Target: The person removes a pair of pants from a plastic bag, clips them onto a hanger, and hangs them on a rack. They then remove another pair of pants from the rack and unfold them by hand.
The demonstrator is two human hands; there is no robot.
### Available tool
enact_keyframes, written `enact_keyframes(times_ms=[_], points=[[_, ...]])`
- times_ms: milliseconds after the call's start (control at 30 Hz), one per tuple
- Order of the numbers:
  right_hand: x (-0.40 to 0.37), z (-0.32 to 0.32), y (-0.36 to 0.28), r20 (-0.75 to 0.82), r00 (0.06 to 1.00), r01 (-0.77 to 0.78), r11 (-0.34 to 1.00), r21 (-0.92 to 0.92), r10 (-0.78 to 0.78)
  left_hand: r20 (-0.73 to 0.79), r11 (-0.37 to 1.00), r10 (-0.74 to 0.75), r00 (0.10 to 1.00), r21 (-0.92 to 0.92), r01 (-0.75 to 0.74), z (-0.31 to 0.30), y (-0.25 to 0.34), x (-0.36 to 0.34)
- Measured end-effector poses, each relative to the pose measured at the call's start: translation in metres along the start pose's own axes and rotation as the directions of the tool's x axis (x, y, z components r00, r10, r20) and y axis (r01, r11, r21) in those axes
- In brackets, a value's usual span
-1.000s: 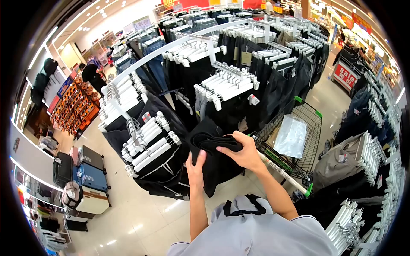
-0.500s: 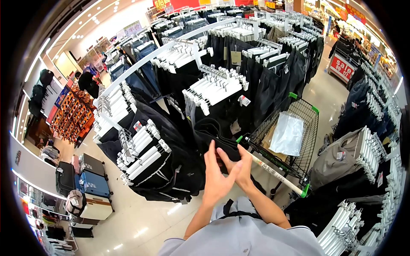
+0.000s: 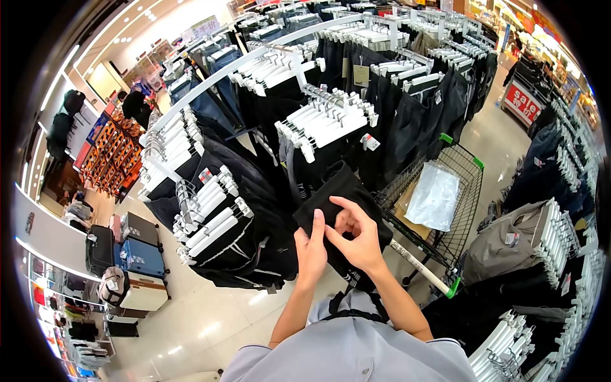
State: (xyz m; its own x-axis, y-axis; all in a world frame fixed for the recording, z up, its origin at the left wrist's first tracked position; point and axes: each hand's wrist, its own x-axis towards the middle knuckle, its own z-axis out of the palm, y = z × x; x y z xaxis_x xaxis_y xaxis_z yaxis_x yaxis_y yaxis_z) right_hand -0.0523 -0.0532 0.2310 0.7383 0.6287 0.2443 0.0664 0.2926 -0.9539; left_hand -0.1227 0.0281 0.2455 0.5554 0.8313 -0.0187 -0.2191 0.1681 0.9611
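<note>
A black garment (image 3: 340, 191) is held up in front of the body, its waistband edge spread toward the racks. My left hand (image 3: 310, 248) grips its near left edge, thumb on top and the other fingers hidden beneath the cloth. At the right, my right hand (image 3: 358, 235) lies against the same garment with its fingers curled and the index finger bent over the cloth; whether the fingertips pinch it is hard to make out. Just beyond hang black trousers on white hangers (image 3: 328, 121), with a price tag (image 3: 370, 142) beside them.
A shopping cart (image 3: 468, 184) with a clear plastic package (image 3: 433, 196) stands to the right of the garment. Racks of dark clothes on white hangers (image 3: 213, 213) are at the left. A grey garment (image 3: 509, 239) hangs at the right, and suitcases (image 3: 141, 256) stand at far left.
The black garment has come up and nearer, its top now spread wider. My hands have moved apart slightly, the right one's fingers more curled. The view has shifted a little.
</note>
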Motion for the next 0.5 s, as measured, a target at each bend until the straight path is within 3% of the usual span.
enact_keyframes(times_ms=[33,67,133,233,267,300,333,400,467,500], points=[[0.0,-0.001,-0.007,-0.022,1.0,-0.001,0.991,-0.131,-0.002,0.018,0.999,0.025,1.0,0.025,-0.026,0.0,-0.002,0.001],[0.001,-0.001,-0.012,-0.018,1.0,-0.003,0.992,-0.128,0.001,0.031,0.999,0.021,0.999,0.036,-0.022,-0.001,-0.003,0.003],[0.005,-0.003,-0.017,-0.051,0.952,0.24,0.841,-0.484,-0.301,0.022,0.994,0.054,0.998,0.096,-0.055,-0.003,-0.001,0.005],[0.018,-0.013,0.011,-0.106,0.976,0.151,0.939,-0.31,-0.192,0.021,0.985,0.116,0.993,0.128,-0.118,0.001,0.005,0.005],[0.022,-0.015,0.015,-0.091,0.992,0.074,0.986,-0.152,-0.089,0.016,0.984,0.088,0.996,0.154,-0.089,-0.006,0.001,0.009],[0.026,-0.015,0.021,-0.093,0.991,0.097,0.995,-0.037,-0.1,0.012,0.982,0.06,0.998,0.179,-0.061,-0.011,-0.001,0.013],[0.03,-0.019,0.023,-0.086,0.995,0.046,0.999,-0.016,-0.047,-0.113,0.972,0.011,0.994,0.234,0.015,-0.013,-0.001,0.014],[0.035,-0.031,0.022,-0.102,0.994,-0.044,0.997,-0.056,0.038,-0.108,0.979,0.017,0.994,0.204,0.006,-0.025,0.007,0.022],[0.047,-0.045,0.033,-0.137,0.99,0.008,0.998,-0.067,-0.017,-0.098,0.983,0.041,0.994,0.18,-0.022,-0.036,0.023,0.024],[0.054,-0.055,0.047,-0.174,0.983,0.046,0.995,-0.091,-0.061,-0.097,0.925,0.039,0.994,0.379,0.0,-0.067,0.005,0.036]])
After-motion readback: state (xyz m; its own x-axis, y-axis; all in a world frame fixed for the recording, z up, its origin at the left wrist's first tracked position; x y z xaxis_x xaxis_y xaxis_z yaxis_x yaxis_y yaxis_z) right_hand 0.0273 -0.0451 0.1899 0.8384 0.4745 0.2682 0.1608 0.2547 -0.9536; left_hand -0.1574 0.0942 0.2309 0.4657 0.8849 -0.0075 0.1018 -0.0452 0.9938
